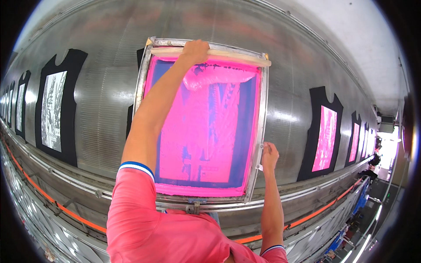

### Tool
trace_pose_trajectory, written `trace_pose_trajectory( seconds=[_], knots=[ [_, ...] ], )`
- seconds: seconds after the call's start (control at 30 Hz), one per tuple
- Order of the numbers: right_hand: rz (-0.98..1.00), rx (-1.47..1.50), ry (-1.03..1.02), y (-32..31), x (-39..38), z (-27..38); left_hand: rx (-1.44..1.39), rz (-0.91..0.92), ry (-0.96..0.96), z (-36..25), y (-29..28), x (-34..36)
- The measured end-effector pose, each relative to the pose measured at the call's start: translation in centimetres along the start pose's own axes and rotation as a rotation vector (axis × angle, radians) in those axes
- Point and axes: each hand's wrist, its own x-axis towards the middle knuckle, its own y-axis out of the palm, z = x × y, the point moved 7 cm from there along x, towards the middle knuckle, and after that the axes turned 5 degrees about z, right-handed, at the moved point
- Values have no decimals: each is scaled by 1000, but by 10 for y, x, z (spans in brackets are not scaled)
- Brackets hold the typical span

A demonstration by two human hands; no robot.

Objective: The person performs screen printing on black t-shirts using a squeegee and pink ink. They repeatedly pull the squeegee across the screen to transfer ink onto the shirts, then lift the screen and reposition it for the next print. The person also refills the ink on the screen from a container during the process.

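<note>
A screen printing frame (262, 109) with metal sides lies before me, its blue mesh coated with bright pink ink (197, 131). Across its far end rests a squeegee (239, 56) with a long wooden handle. My left hand (196, 51) reaches over the mesh and is closed round that handle, near its middle. A thick pool of pink ink (215, 78) sits just on the near side of the squeegee. Down at the frame's right side, my right hand (269, 157) has its fingers curled on the metal edge. A dark shirt lies mostly hidden under the frame.
Black shirt pieces with white prints (53, 111) lie along the long metal table (103, 109) to the left. Others with pink prints (324, 138) lie to the right. A metal rail (83, 186) and an orange strip (48, 199) run along the near side.
</note>
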Motion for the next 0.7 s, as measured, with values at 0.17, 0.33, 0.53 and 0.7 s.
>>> trace_pose_trajectory(
  seconds=[0.17, 0.33, 0.53, 0.7],
  knots=[
    [27, -7, 18, -2, 1, 7, 31, -72, 42, -3, 26, -41],
    [27, -57, -119, -2, 8, 10, -101, -183, 102, -28, 54, -146],
    [53, -68, -163, -1, 16, 10, -146, -122, 91, -86, 77, -324],
    [54, -38, -127, 9, 19, 7, -178, -194, 89, -131, 109, -480]
  ],
)
